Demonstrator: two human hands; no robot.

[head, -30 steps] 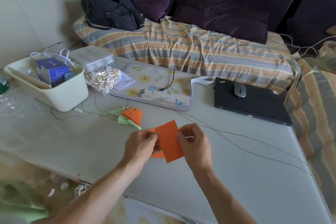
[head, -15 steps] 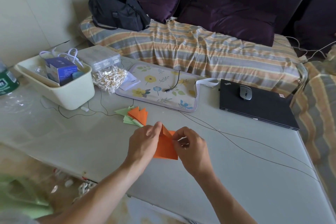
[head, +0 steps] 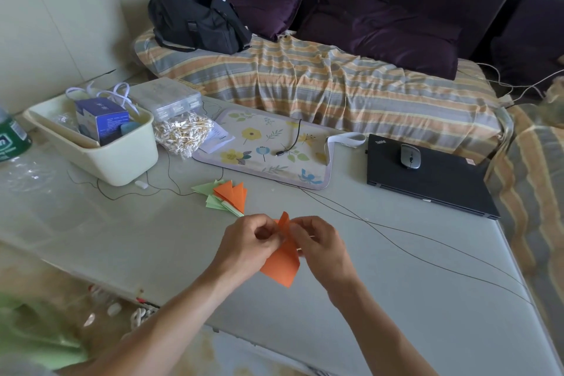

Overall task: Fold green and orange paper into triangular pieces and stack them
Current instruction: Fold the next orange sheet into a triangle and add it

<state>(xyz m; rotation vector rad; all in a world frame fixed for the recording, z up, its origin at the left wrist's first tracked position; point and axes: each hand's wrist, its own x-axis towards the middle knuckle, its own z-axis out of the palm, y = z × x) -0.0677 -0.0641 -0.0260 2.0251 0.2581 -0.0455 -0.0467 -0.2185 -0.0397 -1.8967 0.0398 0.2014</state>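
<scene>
An orange paper (head: 282, 262) is held just above the grey table (head: 396, 299), partly folded, with one pointed flap standing up between my hands. My left hand (head: 248, 246) pinches its left side with curled fingers. My right hand (head: 320, 246) pinches the right side. The paper's lower corner hangs toward me below both hands. Beyond the hands lies a small stack of folded triangular pieces (head: 227, 197), orange ones on top of light green ones.
A cream bin (head: 122, 159) with a blue box stands at the left, a bag of cotton swabs (head: 181, 134) beside it. A floral mat (head: 268, 149) and a black laptop (head: 433, 186) with a mouse lie farther back. Thin black cables (head: 412, 241) cross the table at the right.
The flat orange sheet has been folded over between my hands. It now hangs lower, with a pointed flap raised at its top, and both hands have closed in on it.
</scene>
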